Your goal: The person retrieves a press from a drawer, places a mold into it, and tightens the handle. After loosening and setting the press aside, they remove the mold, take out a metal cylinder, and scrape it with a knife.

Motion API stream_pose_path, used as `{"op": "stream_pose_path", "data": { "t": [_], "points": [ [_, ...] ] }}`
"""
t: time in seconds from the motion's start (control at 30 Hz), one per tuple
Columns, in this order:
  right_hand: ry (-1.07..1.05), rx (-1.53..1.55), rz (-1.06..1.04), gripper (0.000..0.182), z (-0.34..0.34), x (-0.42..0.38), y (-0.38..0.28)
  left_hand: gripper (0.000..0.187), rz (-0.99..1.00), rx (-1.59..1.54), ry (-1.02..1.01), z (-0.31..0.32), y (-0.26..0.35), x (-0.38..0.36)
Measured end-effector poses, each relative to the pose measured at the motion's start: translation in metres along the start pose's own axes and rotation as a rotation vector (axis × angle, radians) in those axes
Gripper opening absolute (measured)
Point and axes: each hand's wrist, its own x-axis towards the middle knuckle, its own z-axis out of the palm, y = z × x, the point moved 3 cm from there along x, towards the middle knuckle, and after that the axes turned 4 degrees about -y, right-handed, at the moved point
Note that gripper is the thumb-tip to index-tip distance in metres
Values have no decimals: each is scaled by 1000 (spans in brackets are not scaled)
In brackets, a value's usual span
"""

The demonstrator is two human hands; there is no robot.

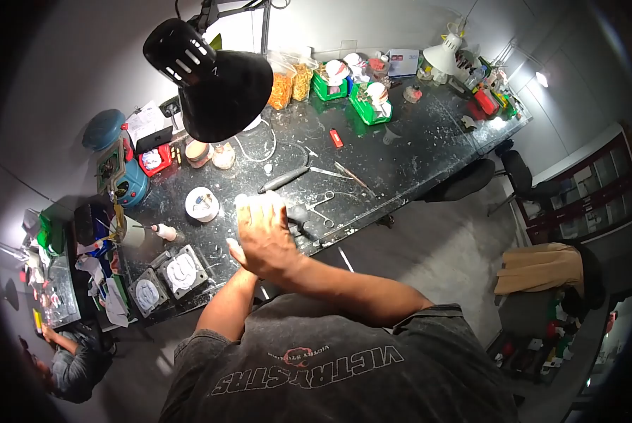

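My right hand (265, 236), laid over my hidden left hand, whatever either grips I cannot tell; at one o'clock on the speckled black bench (422, 148), one dark-grey cylindrical-handled tool (284, 180), probably light and stiff, best held mid-handle; at two o'clock, silver metal scissors (317, 205).
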Motion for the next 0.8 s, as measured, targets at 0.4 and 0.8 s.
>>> {"op": "stream_pose_path", "data": {
  "t": [0.4, 0.8],
  "points": [
    [217, 365, -156, 47, -35, 14, 46, 37, -4, 25, -30, 4, 11, 2],
    [-263, 128, -341, 31, -14, 15, 58, 39, -9, 60, -53, -1, 30, -21]
  ]
}}
